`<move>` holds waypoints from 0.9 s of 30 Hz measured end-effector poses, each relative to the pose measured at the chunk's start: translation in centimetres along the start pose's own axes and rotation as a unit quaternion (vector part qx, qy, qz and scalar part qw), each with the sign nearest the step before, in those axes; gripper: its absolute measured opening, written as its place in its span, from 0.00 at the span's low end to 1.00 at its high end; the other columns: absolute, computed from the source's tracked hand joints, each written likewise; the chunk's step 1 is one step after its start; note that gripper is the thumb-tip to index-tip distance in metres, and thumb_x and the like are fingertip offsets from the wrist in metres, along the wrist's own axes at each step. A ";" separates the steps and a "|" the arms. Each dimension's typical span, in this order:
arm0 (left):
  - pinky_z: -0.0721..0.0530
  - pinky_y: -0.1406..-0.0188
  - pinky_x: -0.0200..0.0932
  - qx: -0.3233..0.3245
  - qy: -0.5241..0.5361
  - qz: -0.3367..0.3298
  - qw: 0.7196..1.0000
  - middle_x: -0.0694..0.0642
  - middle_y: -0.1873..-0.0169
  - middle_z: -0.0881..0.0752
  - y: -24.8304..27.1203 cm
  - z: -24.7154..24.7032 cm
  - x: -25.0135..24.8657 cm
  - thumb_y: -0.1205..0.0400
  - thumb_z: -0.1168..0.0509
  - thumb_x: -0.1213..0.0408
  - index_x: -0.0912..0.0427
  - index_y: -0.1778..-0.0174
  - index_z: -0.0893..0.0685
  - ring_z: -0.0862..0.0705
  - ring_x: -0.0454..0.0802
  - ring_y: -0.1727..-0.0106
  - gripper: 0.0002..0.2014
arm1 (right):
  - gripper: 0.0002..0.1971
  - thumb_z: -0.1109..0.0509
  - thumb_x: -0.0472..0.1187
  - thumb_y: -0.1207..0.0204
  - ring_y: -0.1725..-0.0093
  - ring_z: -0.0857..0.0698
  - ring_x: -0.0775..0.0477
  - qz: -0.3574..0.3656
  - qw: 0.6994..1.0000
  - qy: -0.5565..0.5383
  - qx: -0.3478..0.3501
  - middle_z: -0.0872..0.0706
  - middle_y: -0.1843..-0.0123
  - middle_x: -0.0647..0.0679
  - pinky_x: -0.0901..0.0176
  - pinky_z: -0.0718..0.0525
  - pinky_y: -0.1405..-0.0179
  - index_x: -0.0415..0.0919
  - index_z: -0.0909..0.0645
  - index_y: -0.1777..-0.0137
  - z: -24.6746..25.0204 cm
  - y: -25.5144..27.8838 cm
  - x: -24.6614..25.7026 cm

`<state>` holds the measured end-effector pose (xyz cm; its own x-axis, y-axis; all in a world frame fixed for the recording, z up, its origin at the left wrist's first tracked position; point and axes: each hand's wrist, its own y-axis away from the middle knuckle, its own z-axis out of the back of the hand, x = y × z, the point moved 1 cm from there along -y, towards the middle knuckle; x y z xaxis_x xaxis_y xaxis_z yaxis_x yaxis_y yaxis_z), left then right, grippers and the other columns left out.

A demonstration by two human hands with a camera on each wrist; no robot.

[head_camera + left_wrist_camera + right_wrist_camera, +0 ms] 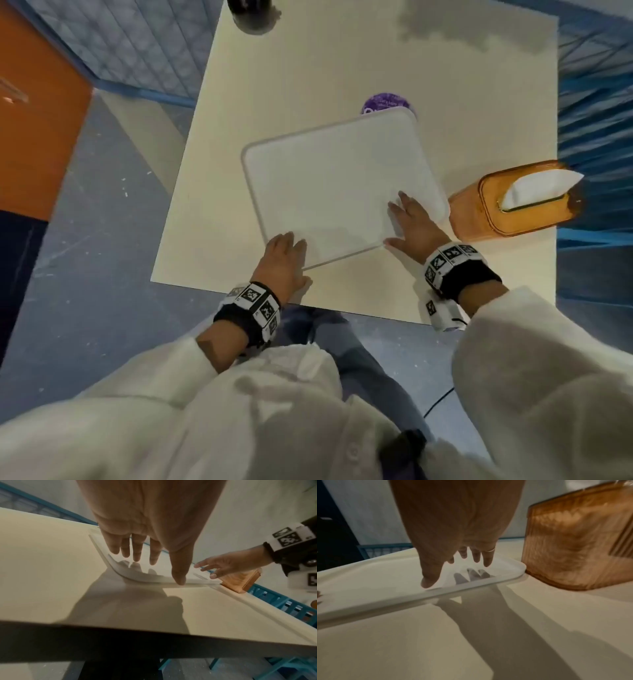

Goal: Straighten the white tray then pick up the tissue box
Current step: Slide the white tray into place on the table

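The white tray (329,185) lies skewed, near-right corner beside the tissue box (513,202); left hand (284,260) and right hand (414,222), fingers straight, rest on its near edge.

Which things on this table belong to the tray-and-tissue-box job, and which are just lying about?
Belong to the job:
white tray
tissue box
left hand
right hand

Just lying about:
purple round object behind the tray
dark object at the table's far edge

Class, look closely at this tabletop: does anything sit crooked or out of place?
Yes. The white tray lies skewed, its edges at an angle to the table edges. Its far corner hides part of a purple round object.
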<state>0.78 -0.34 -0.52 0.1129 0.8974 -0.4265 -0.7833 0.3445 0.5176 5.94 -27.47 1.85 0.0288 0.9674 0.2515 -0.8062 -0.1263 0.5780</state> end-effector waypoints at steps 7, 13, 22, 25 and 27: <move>0.22 0.35 0.65 -0.025 0.020 0.004 0.999 0.68 0.25 0.38 -0.6 0.4 0.0 0.21 0.37 0.68 0.65 0.27 0.36 0.42 0.66 0.24 0.27 | 0.40 0.33 0.48 0.24 0.17 0.62 0.36 -0.015 0.997 0.008 0.075 0.62 0.16 0.38 0.41 0.53 0.17 0.40 0.53 0.19 -0.4 -0.8 -0.9; 0.14 0.50 0.69 -0.070 0.016 -0.044 0.996 0.77 0.32 0.27 -0.9 -0.3 0.4 0.29 0.28 0.73 0.68 0.34 0.28 0.34 0.74 0.32 0.28 | 0.39 0.34 0.47 0.23 0.17 0.61 0.36 -0.006 0.998 0.000 0.064 0.62 0.15 0.39 0.43 0.52 0.17 0.42 0.53 0.19 -0.3 -1.7 -1.5; 0.20 0.42 0.74 -0.080 0.001 -0.041 0.996 0.78 0.31 0.29 -5.6 3.2 0.0 0.28 0.30 0.76 0.63 0.33 0.30 0.33 0.80 0.31 0.28 | 0.39 0.33 0.47 0.23 0.17 0.60 0.34 -0.009 0.999 -0.011 0.034 0.61 0.16 0.37 0.44 0.54 0.18 0.41 0.52 0.19 1.9 -6.1 -2.5; 0.30 0.28 0.68 -0.061 -0.016 0.008 0.998 0.69 0.23 0.39 -8.1 5.2 -0.5 0.21 0.37 0.71 0.62 0.26 0.34 0.43 0.71 0.23 0.26 | 0.39 0.33 0.46 0.23 0.17 0.60 0.33 -0.014 0.999 -0.017 0.026 0.60 0.16 0.37 0.44 0.54 0.17 0.40 0.52 0.19 3.5 -8.0 -2.9; 0.31 0.27 0.67 -0.052 -0.026 0.008 0.998 0.69 0.22 0.41 -9.5 6.2 -0.5 0.20 0.38 0.70 0.62 0.25 0.35 0.45 0.70 0.22 0.26 | 0.40 0.32 0.46 0.24 0.17 0.61 0.34 -0.022 0.999 -0.023 0.026 0.60 0.16 0.37 0.43 0.53 0.17 0.40 0.52 0.19 4.3 -9.2 -3.0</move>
<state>11.98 -2.36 -0.67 0.1293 0.9165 -0.3785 -0.8443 0.3020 0.4427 15.80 -30.20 -0.88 0.0909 0.9614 0.2597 -0.7721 -0.0966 0.6281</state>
